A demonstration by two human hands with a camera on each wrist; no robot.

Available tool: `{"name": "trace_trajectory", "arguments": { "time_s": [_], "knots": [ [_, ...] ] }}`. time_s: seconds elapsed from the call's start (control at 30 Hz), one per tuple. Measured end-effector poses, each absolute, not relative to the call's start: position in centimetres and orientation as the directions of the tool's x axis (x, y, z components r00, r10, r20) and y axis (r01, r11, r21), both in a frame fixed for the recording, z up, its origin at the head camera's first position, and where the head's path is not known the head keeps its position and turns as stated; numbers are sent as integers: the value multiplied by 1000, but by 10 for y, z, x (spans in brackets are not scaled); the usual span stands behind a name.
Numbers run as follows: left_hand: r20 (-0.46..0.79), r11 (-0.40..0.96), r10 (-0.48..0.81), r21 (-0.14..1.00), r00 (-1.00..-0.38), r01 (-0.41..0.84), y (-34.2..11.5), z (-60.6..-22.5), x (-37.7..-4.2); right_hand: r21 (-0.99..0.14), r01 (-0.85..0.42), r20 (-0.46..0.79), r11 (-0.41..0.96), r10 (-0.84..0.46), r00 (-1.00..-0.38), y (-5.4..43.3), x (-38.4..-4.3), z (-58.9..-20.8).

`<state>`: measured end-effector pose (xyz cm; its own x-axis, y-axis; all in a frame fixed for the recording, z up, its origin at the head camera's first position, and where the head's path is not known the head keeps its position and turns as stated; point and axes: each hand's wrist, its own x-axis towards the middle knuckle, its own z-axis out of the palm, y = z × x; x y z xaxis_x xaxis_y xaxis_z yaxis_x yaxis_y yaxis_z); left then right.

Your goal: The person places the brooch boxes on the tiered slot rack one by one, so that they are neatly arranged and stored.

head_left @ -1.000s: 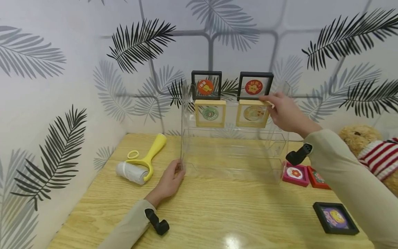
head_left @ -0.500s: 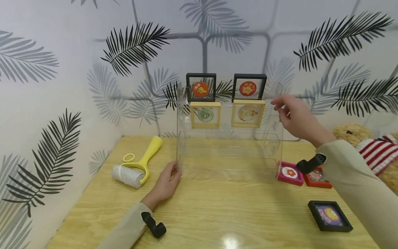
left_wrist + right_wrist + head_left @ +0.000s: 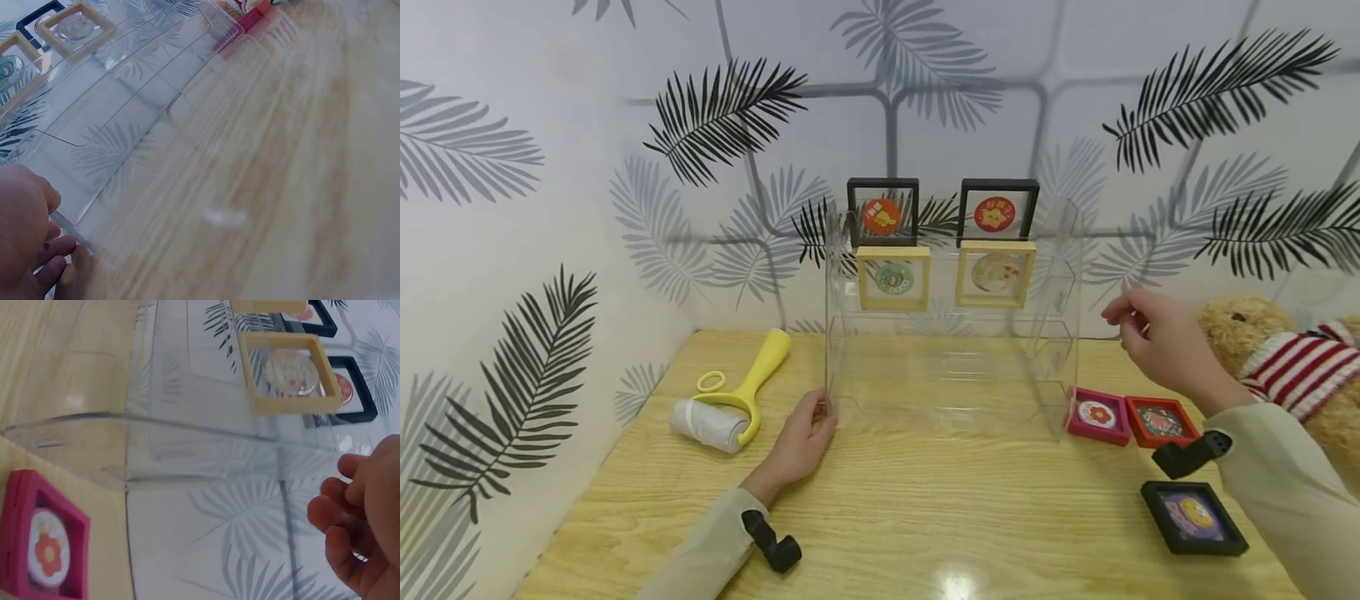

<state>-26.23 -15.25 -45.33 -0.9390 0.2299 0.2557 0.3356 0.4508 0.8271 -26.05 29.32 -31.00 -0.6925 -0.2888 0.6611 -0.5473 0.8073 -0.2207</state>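
Note:
A clear acrylic tiered display stand (image 3: 943,410) stands on the wooden table against the wall. My left hand (image 3: 797,439) grips its lower left side edge; the fingers curl around the panel in the left wrist view. To the right of the stand my right hand (image 3: 1168,342) hangs in the air, fingers loosely bent, holding nothing. Two black photo frames with red round badges, the left (image 3: 850,208) and the right (image 3: 961,225), stand on the top tier. Below them, on the second tier, are two yellow frames, the left (image 3: 861,283) and the right (image 3: 250,381).
Flat on the table to the right lie a magenta frame (image 3: 1101,435), a red frame (image 3: 1183,417) and a black frame (image 3: 1232,546). A teddy bear (image 3: 1243,321) sits behind them. On the left are a yellow-handled lint roller (image 3: 767,358) and a yellow ring (image 3: 711,382).
My right hand has let go of the right yellow frame and moved right and down, away from the stand. My left hand stays on the stand's edge; the view has shifted slightly.

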Motion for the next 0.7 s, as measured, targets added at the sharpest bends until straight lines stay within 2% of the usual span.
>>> {"name": "trace_trajectory", "arguments": {
  "time_s": [0.2, 0.4, 0.7],
  "knots": [
    [236, 452, 235, 832, -943, 321, -152, -455, -261, -290, -472, 526, 833, -273, -805, 310, -251, -332],
    [256, 455, 231, 824, -939, 337, -153, -453, -260, -310, -410, 430, 858, -258, -865, 320, -253, -353],
    [249, 458, 236, 824, -939, 334, -153, -451, -262, -267, -471, 330, 841, -379, -865, 330, -257, -384]
  ]
}}
